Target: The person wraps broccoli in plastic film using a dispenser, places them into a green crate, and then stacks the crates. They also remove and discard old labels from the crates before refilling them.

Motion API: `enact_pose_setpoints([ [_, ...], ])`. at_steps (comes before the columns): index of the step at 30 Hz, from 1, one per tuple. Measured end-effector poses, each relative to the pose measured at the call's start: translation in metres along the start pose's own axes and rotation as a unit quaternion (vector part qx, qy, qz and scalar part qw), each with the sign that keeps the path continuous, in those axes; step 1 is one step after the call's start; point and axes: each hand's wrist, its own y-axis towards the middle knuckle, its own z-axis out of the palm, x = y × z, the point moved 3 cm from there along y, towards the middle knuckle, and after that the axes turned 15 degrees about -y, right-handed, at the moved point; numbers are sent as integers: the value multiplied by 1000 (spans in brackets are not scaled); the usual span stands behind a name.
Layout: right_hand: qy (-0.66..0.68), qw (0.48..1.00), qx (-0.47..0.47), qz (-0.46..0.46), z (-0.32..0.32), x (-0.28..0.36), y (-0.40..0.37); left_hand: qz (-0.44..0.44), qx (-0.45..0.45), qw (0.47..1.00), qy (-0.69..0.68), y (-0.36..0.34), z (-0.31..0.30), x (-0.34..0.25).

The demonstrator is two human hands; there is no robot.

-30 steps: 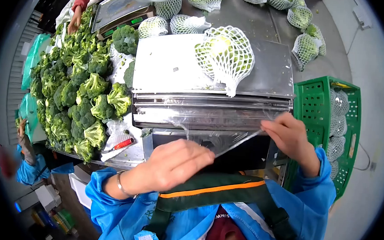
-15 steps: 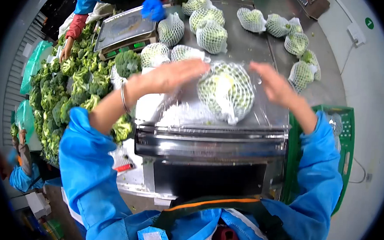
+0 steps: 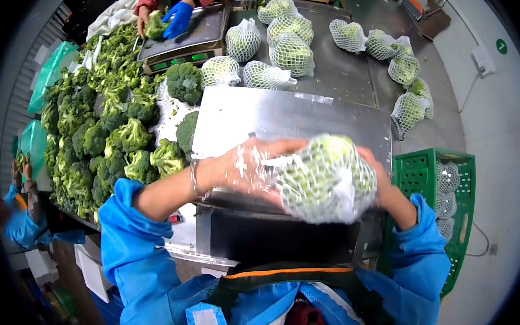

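Observation:
Both my hands hold a netted broccoli head (image 3: 325,179) lifted just above the front of a steel wrapping machine (image 3: 286,117). Clear cling film is draped over the broccoli and over my left hand (image 3: 245,167), which grips its left side. Its right side is cupped by my right hand (image 3: 388,190), mostly hidden behind the head. The machine's flat plate behind the broccoli is bare.
A big pile of loose broccoli (image 3: 97,130) lies to the left. Several netted heads (image 3: 289,46) sit on the steel table behind. Another person's blue-gloved hand (image 3: 178,18) is at a scale (image 3: 187,38). A green crate (image 3: 444,190) with netted heads stands at right.
From pulling film off the roll, my hands went over the netted broccoli on the plate, then drew it toward me; now it is lifted off the plate with film around it.

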Motion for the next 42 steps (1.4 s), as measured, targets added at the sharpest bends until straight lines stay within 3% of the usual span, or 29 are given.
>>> enact_pose_setpoints([
  [2,-20,998,63,-7,-5,38,-38,29,15,999,-32,-23,28,-33],
  [5,21,987,157,-16,-8,83,-95,-85,58,978,-182,-64,68,-74],
  [7,142,969,180,94,3,111,-128,-202,104,936,-267,-85,91,-94],
  [8,40,963,251,94,7,126,-127,-166,96,951,-241,-102,106,-84],
  [9,81,946,276,149,26,110,-141,-272,122,887,-354,-117,123,-71],
  [10,118,925,296,207,44,93,-154,-311,65,807,-498,-135,137,-58],
  [11,263,825,323,381,55,88,-162,-340,5,701,-626,-151,151,-42],
  [13,316,831,246,386,80,76,-164,-271,-73,525,-804,-167,170,3],
  [15,407,786,255,389,102,40,-180,-203,-132,507,-827,-180,183,35],
  [17,493,759,188,381,113,33,-191,-240,-235,582,-741,-178,197,38],
  [18,564,731,122,365,124,25,-207,-263,-266,733,-569,-176,202,36],
  [19,700,605,64,374,133,27,-216,-252,-332,741,-528,-176,212,45],
  [21,718,575,-61,386,139,51,-222,-237,-420,745,-461,-173,213,42],
  [22,583,667,-56,461,150,38,-229,-236,-434,809,-317,-168,208,29],
  [23,304,860,-126,389,154,46,-238,-205,-456,847,-184,-165,206,27],
  [25,235,834,-249,432,139,53,-243,-263,-531,723,-355,-166,193,30],
  [26,209,837,-300,407,128,66,-238,-218,-539,678,-451,-169,188,31],
  [27,255,801,-294,454,115,78,-236,-178,-537,623,-541,-177,184,33],
  [29,408,732,-330,435,110,70,-253,-167,-534,465,-687,-211,193,48],
  [30,441,690,-325,474,117,65,-263,-203,-571,393,-691,-236,208,52],
  [31,458,654,-310,515,134,50,-279,-171,-506,378,-756,-268,230,67],
  [32,444,654,-278,546,164,29,-295,-226,-567,315,-726,-293,253,81],
  [33,430,652,-246,574,195,7,-310,-248,-533,314,-746,-306,275,94],
  [34,270,763,-229,541,222,-5,-308,-300,-493,315,-753,-318,298,119],
  [35,92,840,-205,495,241,-6,-295,-455,-546,437,-552,-295,307,120],
  [36,11,898,-91,430,246,-7,-279,-541,-405,650,-346,-254,293,100],
  [37,-69,938,-1,340,250,-6,-264,-503,-331,759,-247,-223,291,95],
  [39,-14,950,84,299,261,0,-261,-383,-329,779,-372,-184,304,82],
  [42,144,945,134,262,257,15,-255,-253,-318,692,-596,-129,306,52],
])
